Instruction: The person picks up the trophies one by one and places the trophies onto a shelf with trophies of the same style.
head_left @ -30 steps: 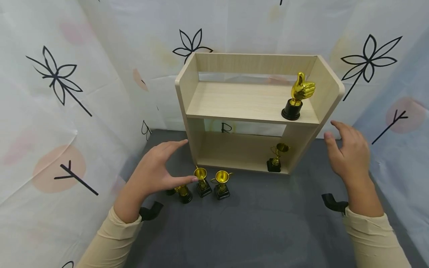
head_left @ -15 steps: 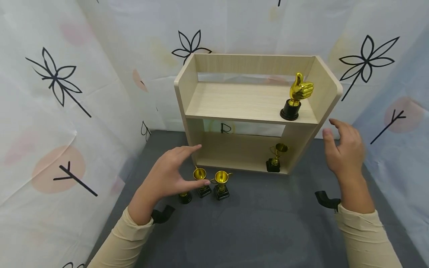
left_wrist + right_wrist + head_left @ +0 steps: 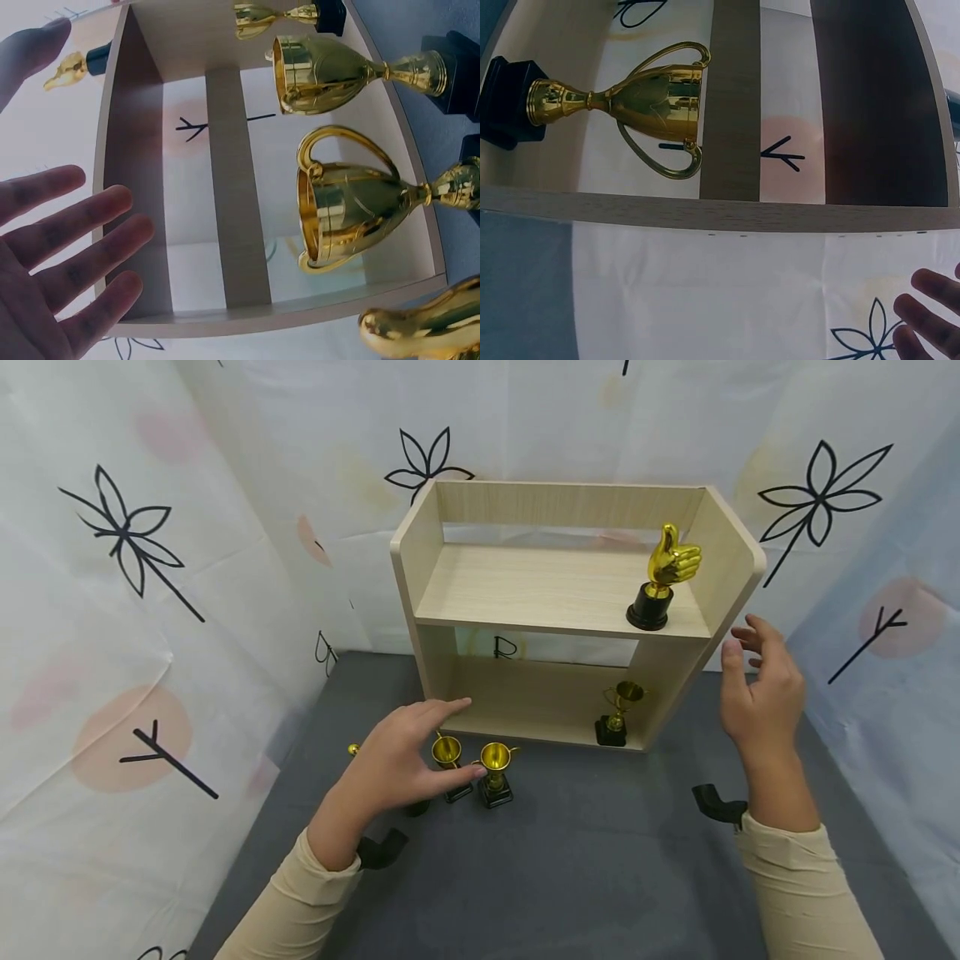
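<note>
My left hand point(image 3: 397, 760), thumb and fingers spread apart, hovers over the trophies at the shelf's front left and holds nothing. Two gold cup trophies stand there, the right one point(image 3: 496, 760) near my thumb tip and the left one point(image 3: 447, 749) partly behind it. In the left wrist view a rounded gold trophy point(image 3: 412, 326) shows at the lower right; the hand hides most of it in the head view. My right hand point(image 3: 765, 710) is raised beside the shelf's right side, fingers slightly bent, nothing in it.
The pale wooden two-tier shelf point(image 3: 555, 629) stands at the back of the dark grey table point(image 3: 570, 877). A gold thumbs-up trophy point(image 3: 663, 575) is on its upper tier, right side. Below, a cup trophy point(image 3: 617, 712) stands at the lower right. Patterned cloth point(image 3: 247, 568) hangs around.
My left hand has moved right and slightly down over the trophies. My right hand has shifted a little left and its fingers have bent more. The trophies have stayed in place.
</note>
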`<state>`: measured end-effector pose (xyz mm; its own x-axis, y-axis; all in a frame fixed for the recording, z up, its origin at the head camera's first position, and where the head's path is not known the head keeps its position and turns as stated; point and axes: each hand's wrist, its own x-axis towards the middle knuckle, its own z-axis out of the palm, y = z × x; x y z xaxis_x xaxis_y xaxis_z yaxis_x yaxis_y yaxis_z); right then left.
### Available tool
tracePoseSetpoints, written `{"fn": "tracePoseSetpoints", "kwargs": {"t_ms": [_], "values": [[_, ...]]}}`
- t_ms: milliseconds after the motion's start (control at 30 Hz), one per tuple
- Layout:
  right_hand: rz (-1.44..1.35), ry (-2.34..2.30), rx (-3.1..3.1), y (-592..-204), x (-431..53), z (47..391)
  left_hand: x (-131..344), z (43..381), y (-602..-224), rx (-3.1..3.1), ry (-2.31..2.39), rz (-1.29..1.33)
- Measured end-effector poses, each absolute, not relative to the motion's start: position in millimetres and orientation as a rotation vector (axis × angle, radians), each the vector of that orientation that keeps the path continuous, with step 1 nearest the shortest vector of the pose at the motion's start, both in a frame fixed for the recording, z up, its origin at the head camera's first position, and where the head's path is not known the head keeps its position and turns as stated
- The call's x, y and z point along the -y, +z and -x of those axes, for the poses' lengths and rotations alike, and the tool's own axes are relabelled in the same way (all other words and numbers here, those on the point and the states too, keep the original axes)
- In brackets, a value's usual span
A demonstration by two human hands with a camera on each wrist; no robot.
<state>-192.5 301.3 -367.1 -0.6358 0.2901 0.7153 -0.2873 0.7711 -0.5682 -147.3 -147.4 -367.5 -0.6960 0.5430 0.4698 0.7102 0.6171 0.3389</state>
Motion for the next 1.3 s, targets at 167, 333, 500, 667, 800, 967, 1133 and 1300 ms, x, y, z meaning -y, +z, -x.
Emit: {"fn": "tracePoseSetpoints", "kwargs": {"t_ms": [167, 333, 500, 667, 800, 967, 1133, 1300], "values": [[0.002, 0.868, 2.041, -371, -301, 197, 143, 147, -372, 2.517, -0.764, 1.016], [-0.009, 0.889, 2.018, -371, -298, 200, 139, 146, -376, 2.529, -0.794, 1.002], [-0.011, 0.915, 2.02, -368, -294, 200, 134, 145, -381, 2.528, -0.818, 1.011], [-0.023, 0.95, 1.983, -370, -292, 202, 129, 148, -389, 2.508, -0.82, 1.04], [-0.048, 0.961, 1.956, -371, -291, 205, 124, 147, -393, 2.514, -0.799, 1.056], [-0.059, 0.961, 1.954, -369, -290, 210, 119, 147, -395, 2.522, -0.793, 1.055], [-0.045, 0.956, 1.972, -371, -289, 214, 116, 148, -399, 2.524, -0.782, 1.072], [-0.086, 0.952, 1.955, -369, -288, 218, 114, 149, -405, 2.539, -0.762, 1.055]]}}
